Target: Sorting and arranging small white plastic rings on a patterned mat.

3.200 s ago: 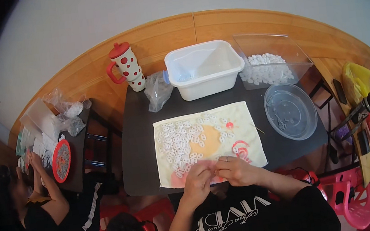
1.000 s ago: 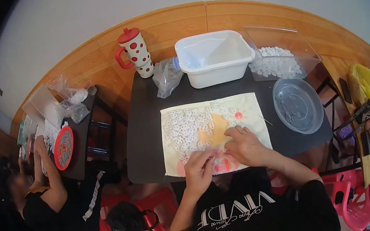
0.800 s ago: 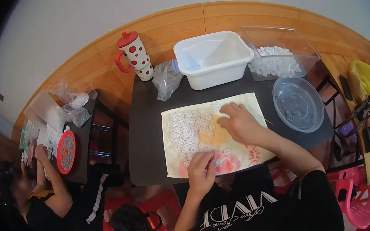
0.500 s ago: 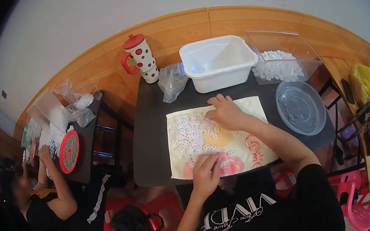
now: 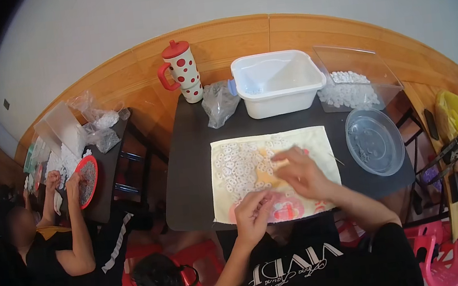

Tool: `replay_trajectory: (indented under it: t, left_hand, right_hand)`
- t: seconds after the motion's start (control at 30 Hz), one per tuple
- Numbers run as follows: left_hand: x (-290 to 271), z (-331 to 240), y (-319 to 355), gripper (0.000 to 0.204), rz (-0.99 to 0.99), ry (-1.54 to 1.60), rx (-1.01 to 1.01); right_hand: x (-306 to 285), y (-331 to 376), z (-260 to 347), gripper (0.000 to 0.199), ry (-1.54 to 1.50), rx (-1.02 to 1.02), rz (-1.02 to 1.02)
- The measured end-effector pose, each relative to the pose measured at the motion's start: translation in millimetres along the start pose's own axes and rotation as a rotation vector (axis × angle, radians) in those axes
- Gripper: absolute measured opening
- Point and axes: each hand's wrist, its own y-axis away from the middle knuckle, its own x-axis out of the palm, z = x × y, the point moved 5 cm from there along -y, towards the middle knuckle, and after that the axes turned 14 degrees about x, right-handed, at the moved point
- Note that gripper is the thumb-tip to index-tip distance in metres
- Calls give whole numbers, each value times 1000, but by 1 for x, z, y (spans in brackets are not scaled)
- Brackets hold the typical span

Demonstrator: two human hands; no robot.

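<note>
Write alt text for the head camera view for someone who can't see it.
A person's two hands work over a printed cloth strewn with small white pieces on a dark table: the left hand at the near edge, the right hand further in. Behind stand a white tub and a spotted mug.

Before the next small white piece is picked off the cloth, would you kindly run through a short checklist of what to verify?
1. Small white pieces remain on the printed cloth: ok, a dense patch covers its left half.
2. Right hand over the cloth: ok, but blurred, so whether it holds a piece: cannot tell.
3. Left hand at the cloth's near edge: ok; fingers curled, contents: cannot tell.
4. White plastic tub within the table area behind the cloth: ok.
5. Clear round lid lying flat at the right: ok.
6. Cloth flat on the black table: ok, though its near edge sits at the table's edge.
</note>
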Motion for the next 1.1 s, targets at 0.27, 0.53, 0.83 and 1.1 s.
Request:
replay_trajectory:
  t: [0.27,0.53,0.83,1.1]
  left_hand:
    - [15,5,2,23,-11,355,-193]
    - [12,14,8,12,-114,409,-187]
    - [22,21,13,9,-158,345,-264]
    - [19,27,14,11,-168,284,-154]
  right_hand:
    - [3,61,42,40,283,-162,-211]
    - [-83,61,-21,18,506,16,-233]
    - [-215,105,-134,12,598,588,-132]
    - [-224,100,-174,12,669,585,-206]
